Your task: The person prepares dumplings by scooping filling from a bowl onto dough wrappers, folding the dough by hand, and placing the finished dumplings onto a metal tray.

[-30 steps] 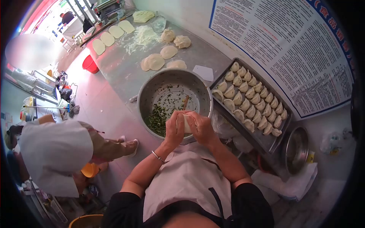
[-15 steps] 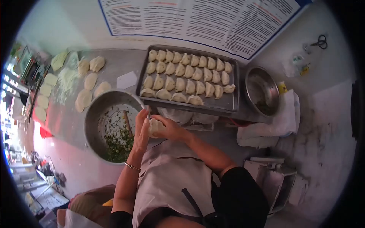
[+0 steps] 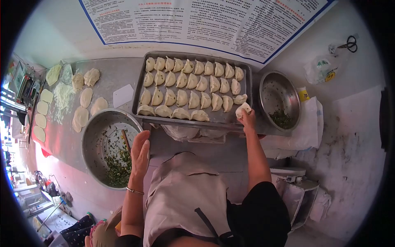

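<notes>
Four dumpling rows (image 3: 191, 81) adjoin right fingers (image 3: 249, 118) pinching a dumpling (image 3: 243, 110), with left fingers (image 3: 141, 137) open beside bowl (image 3: 96, 133).

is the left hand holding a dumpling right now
No, the left hand is by the rim of the large bowl with no dumpling in it, while the right hand holds one.

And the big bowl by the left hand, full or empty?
Partly full: the big bowl holds chopped greens heaped at one side; the rest of its bottom shows scattered bits.
</notes>
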A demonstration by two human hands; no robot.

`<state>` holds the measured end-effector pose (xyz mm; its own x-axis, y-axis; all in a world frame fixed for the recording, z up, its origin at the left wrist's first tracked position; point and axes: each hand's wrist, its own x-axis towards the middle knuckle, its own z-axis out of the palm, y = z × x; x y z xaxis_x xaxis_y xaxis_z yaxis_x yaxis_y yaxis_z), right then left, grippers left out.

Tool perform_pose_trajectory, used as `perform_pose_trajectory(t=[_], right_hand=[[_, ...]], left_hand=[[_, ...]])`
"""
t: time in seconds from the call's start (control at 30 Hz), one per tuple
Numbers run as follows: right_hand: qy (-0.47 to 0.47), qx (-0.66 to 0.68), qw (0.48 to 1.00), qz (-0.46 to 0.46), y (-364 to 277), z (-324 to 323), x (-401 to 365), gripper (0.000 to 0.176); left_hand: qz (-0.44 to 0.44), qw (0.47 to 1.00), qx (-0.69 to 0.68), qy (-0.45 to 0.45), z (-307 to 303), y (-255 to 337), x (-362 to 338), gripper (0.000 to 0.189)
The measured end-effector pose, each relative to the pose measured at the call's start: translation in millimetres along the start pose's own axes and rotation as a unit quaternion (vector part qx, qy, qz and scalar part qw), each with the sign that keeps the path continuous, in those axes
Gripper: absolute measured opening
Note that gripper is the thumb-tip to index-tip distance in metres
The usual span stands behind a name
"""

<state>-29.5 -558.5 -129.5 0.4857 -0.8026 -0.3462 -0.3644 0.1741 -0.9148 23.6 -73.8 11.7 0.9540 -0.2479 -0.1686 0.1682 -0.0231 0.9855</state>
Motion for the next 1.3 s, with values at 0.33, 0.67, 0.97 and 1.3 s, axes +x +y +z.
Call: perform_pose_trajectory(t=[0.33,0.67,0.97,1.3], right_hand=[[0.020,-0.068,0.995,0.075,49.4,4.4,68.8,0.055],[0.001,-0.201,0.971,-0.133,24.7,54.9,-41.6,0.032],[-0.567,-0.329,0.597,-0.463,-71.5,316.5,-318.5,0.020],[-0.575,-0.438,0.344,-0.599,34.7,434.1,-322.1,0.024]], left_hand=[[-0.060,0.994,-0.015,0.094,-30.1,-17.7,-20.2,0.036],[0.087,0.939,0.149,0.298,-212.7,-10.5,-5.5,0.027],[-0.014,0.926,0.356,0.128,-431.5,-97.3,134.1,0.034],[-0.074,0.830,0.551,0.048,-424.0,-173.1,220.1,0.037]])
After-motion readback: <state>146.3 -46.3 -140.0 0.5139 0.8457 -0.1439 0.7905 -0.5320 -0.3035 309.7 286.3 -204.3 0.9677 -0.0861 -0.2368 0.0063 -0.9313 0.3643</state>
